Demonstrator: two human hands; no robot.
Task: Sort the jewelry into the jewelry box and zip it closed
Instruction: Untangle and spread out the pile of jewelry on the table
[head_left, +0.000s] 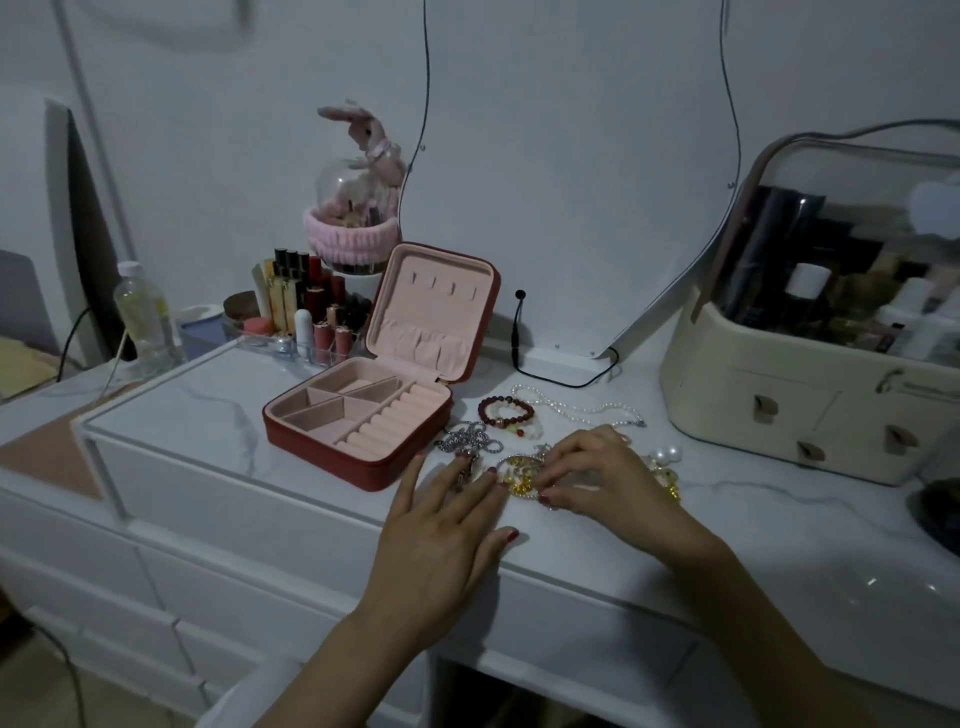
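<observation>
A red jewelry box (332, 452) with pink lining lies open on the white marble tabletop (218, 410), its lid (431, 312) propped upright and its compartments empty. To its right lie a silver chain (470, 436), a dark red bead bracelet (505, 410), a pearl necklace (576, 408), pearl earrings (667, 453) and a round gold and yellow piece (519, 474). My right hand (597, 475) pinches the gold piece at its right edge. My left hand (447, 525) rests flat on the table with spread fingers, fingertips at the chain and the gold piece.
A clear organizer of lipsticks (306, 312) and a glass dome with a pink bunny (358, 208) stand behind the box. A curved mirror (571, 182) leans at the back with a black cable (566, 382). A cream cosmetics case (815, 364) stands at the right.
</observation>
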